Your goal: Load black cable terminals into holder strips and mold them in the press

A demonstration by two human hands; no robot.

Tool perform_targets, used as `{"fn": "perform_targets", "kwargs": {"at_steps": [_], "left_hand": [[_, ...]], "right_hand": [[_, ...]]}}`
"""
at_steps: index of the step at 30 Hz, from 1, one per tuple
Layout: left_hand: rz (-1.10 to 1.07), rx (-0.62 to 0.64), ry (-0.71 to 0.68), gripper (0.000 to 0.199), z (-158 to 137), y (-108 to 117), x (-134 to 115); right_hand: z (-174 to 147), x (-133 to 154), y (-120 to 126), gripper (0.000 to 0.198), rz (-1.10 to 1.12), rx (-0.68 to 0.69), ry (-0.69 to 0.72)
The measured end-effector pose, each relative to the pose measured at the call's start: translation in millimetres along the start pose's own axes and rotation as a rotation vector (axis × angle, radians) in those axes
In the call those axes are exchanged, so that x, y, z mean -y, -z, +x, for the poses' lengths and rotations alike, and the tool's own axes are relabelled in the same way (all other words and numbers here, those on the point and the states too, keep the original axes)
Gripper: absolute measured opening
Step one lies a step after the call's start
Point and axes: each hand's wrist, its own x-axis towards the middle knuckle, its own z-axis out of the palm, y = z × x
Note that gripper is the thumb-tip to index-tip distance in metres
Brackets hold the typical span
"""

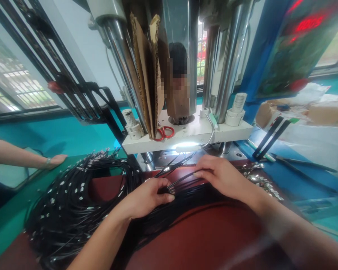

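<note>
My left hand is closed, thumb against fingers, around several thin black cables in front of the press. To its right, my right hand pinches the same strands between thumb and fingers. Beneath both hands a thick bundle of black cables runs across a dark red surface. At the left it joins a large coil of black cables dotted with small white tags. Small metallic ends lie beyond my right wrist.
A white press plate on steel columns stands ahead, with a lit lamp at its front. Red-handled scissors and folded cardboard rest on the plate. Another person's hand is at the left. Black tongs lie at the right.
</note>
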Motion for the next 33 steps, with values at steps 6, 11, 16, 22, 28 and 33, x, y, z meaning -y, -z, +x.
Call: {"fn": "perform_targets", "kwargs": {"at_steps": [6, 11, 16, 22, 28, 33], "left_hand": [[0.017, -0.002, -0.013, 0.017, 0.1, 0.9, -0.4], [0.011, 0.002, -0.017, 0.016, -0.2, 1.6, 0.3], [-0.073, 0.007, -0.01, 0.019, -2.3, 2.4, -1.4], [-0.025, 0.024, -0.027, 0.026, -9.3, 6.2, -10.1], [0.253, -0.027, -0.015, 0.019, -9.6, 1.3, -10.5], [0.249, -0.026, -0.03, 0.014, -9.9, 0.7, -8.6]], "right_hand": [[-0.8, -4.4, -1.1, 0.01, -0.075, 0.119, 0.011], [-1.2, -3.9, -3.0, 0.02, -0.178, 0.173, -0.007], [-3.4, 1.2, 0.5, 0.023, -0.063, 0.252, -0.017], [-3.6, 0.1, 6.7, 0.015, -0.245, 0.192, 0.006], [-6.7, 1.0, 11.7, 0.012, -0.212, 0.287, -0.003], [-7.8, 2.1, 14.3, 0.015, -0.143, 0.297, 0.002]]}}
